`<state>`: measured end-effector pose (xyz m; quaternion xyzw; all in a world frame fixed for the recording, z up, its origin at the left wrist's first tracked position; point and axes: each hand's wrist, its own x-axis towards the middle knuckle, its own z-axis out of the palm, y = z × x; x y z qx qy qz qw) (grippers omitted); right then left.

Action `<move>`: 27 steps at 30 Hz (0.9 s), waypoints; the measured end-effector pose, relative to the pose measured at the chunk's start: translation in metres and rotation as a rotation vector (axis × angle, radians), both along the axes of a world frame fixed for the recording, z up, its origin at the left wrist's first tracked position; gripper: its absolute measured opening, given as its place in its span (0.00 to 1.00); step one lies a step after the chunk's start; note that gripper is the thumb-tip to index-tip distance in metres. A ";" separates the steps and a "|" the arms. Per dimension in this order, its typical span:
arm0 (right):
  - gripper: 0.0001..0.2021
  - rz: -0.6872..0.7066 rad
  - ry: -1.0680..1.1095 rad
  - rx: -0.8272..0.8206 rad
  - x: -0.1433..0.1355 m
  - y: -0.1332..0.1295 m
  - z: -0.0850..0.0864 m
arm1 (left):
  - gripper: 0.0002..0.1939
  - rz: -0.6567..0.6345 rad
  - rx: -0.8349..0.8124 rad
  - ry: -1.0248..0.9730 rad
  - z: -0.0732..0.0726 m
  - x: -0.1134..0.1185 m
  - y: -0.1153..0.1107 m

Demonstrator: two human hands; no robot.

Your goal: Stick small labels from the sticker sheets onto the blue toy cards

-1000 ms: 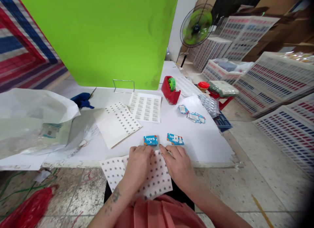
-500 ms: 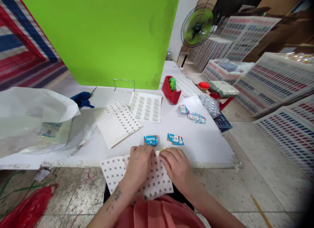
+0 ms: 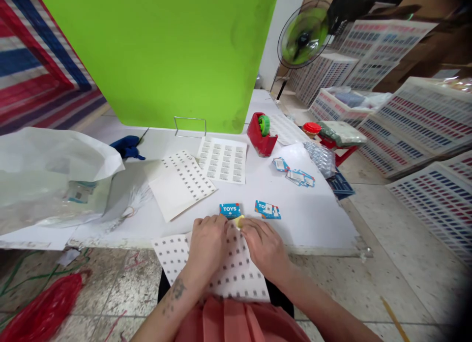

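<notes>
A white sheet with rows of small dark labels lies over the lap and the table's front edge. My left hand rests on its upper part, fingers curled; what its fingertips hold is hidden. My right hand is closed at the sheet's top edge, pinching a small yellow piece. Just beyond my fingers sits a blue TOYS card stack. To its right lie overlapping blue cards with small white labels on them.
Behind are more label sheets, a red tape dispenser and a loose group of cards. A plastic bag and a blue cloth item are at the left. A green board stands at the back.
The view has shifted slightly, moving the table items a little to the right. The yellow piece at my right fingertips shows more, and the lower right of the sheet has shifted right.
</notes>
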<state>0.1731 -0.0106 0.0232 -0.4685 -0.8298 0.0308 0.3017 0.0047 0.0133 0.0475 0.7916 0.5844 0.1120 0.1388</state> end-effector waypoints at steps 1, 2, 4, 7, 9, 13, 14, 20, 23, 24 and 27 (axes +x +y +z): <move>0.10 0.008 0.065 -0.025 0.000 0.001 0.002 | 0.12 0.005 0.001 0.005 0.000 -0.001 0.000; 0.08 -0.003 0.149 -0.062 0.002 0.003 0.005 | 0.12 -0.001 0.002 0.006 0.000 -0.002 0.001; 0.05 -0.064 0.329 -0.174 0.005 0.012 0.013 | 0.10 -0.046 0.003 -0.004 0.001 -0.003 -0.001; 0.03 -0.114 0.503 -0.384 0.011 0.037 0.017 | 0.08 -0.162 0.002 -0.023 0.001 -0.004 -0.006; 0.04 -0.087 0.537 -0.521 0.012 0.056 0.013 | 0.05 -0.228 0.016 -0.031 -0.001 -0.003 -0.010; 0.05 -0.060 0.517 -0.683 0.008 0.081 0.002 | 0.07 -0.295 0.084 -0.028 -0.007 -0.002 -0.017; 0.04 -0.057 0.504 -0.693 0.006 0.083 0.000 | 0.08 -0.299 0.101 -0.017 -0.009 -0.002 -0.018; 0.03 -0.051 0.495 -0.714 0.003 0.087 -0.002 | 0.08 -0.295 0.135 0.021 -0.009 -0.002 -0.017; 0.03 -0.049 0.497 -0.717 0.005 0.089 -0.004 | 0.08 -0.298 0.119 0.015 -0.007 -0.001 -0.016; 0.03 -0.048 0.490 -0.716 0.006 0.090 -0.004 | 0.08 -0.300 0.114 0.016 -0.007 -0.001 -0.016; 0.03 -0.046 0.471 -0.707 0.006 0.092 -0.004 | 0.09 -0.302 0.101 0.024 -0.005 0.000 -0.015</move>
